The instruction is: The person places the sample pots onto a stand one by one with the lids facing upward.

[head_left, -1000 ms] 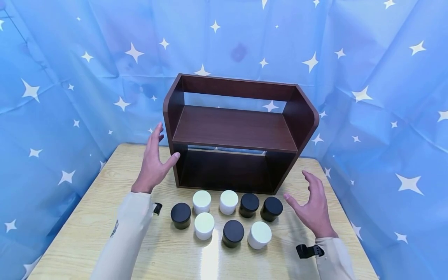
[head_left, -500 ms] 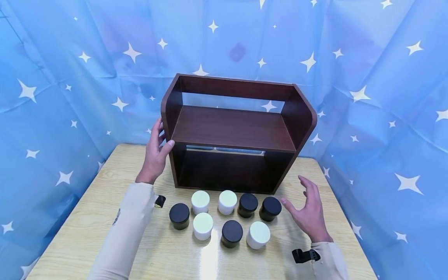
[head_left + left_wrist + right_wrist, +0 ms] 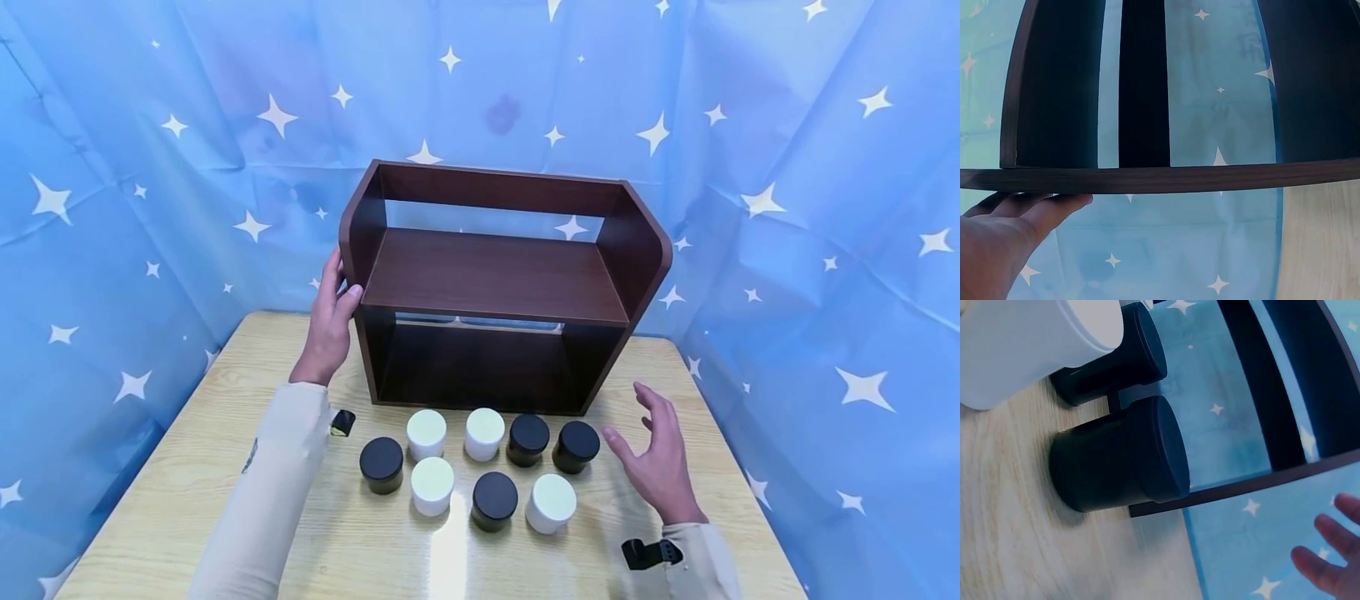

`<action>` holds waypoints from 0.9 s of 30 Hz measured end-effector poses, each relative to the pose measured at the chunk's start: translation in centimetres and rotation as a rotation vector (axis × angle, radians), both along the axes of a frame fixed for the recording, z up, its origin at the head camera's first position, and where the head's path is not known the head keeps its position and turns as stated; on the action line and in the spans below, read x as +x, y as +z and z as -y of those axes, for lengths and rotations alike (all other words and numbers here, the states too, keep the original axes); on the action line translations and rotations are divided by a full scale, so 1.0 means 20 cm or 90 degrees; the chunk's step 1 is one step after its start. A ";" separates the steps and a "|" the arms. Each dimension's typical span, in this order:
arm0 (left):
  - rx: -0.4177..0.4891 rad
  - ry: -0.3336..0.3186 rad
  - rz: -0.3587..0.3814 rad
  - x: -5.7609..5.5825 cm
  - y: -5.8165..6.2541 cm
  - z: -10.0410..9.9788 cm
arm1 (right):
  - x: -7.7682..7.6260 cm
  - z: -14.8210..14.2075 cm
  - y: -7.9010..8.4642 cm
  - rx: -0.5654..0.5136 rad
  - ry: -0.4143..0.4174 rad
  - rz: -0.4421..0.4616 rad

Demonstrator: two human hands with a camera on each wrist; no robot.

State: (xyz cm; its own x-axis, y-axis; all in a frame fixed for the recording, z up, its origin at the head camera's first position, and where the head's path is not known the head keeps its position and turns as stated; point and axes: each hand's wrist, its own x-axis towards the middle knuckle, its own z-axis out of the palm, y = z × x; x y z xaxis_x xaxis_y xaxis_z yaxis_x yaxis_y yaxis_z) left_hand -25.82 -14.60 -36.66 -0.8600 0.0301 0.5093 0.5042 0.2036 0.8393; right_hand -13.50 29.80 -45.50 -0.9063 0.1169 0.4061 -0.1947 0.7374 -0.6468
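Observation:
A dark brown two-tier wooden shelf (image 3: 495,275) stands at the back of the table, open side facing me. My left hand (image 3: 326,333) touches the outer face of its left side panel. In the left wrist view the fingers of that hand (image 3: 1016,231) lie fairly straight along the panel (image 3: 1179,179). To the right of the shelf's base hovers my right hand (image 3: 660,462), thumb and fingers spread, holding nothing. Its nearest thing is a black lidded jar (image 3: 576,450), seen close up in the right wrist view beside a white jar (image 3: 1029,350).
Several black and white lidded jars stand in two loose rows before the shelf, among them a black jar (image 3: 382,464) at the left and a white jar (image 3: 551,504) at the front. A blue star-patterned curtain (image 3: 502,67) surrounds the light wooden table (image 3: 187,500).
My left hand has moved up and in against the shelf's left side panel. The right hand has shifted slightly down and left, still apart from the jars. Shelf and jars keep their arrangement.

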 end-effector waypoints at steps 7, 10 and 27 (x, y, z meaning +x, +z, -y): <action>0.030 -0.019 0.031 -0.03 0.02 0.01 | 0.01 0.00 -0.05 -0.027 0.013 0.025; 0.038 -0.017 0.050 -0.04 0.03 0.01 | 0.01 0.00 -0.08 -0.028 0.015 0.028; 0.031 -0.003 0.078 0.02 0.19 -0.05 | 0.05 -0.03 -0.21 -0.018 -0.006 0.081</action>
